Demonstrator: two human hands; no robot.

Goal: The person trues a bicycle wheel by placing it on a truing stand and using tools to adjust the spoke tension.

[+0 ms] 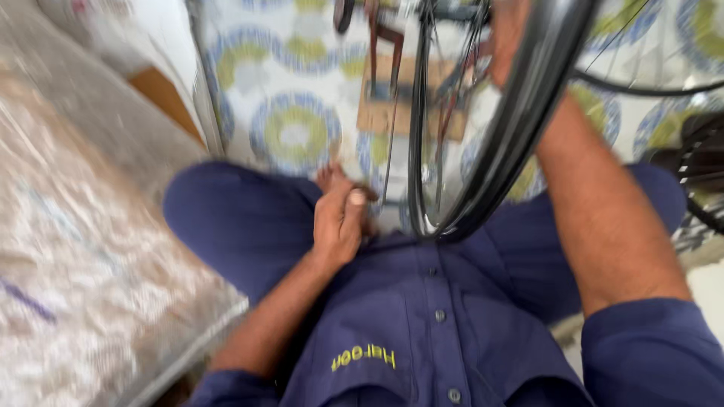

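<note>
A bicycle wheel (520, 113) with a black tyre and thin spokes stands upright between my knees, its lower rim resting near my lap. My right hand (507, 38) grips the tyre near the top of the frame, partly cut off by the edge. My left hand (341, 218) rests closed in my lap beside the wheel's lower rim, thumb up; whether it holds something small is hidden by blur. I wear a dark blue shirt and trousers.
A tiled floor (294, 128) with blue and yellow round patterns lies ahead. A wooden board (388, 102) with a red-handled tool lies on it behind the wheel. Another wheel (701, 166) sits at the right. A pale speckled surface (83, 249) fills the left.
</note>
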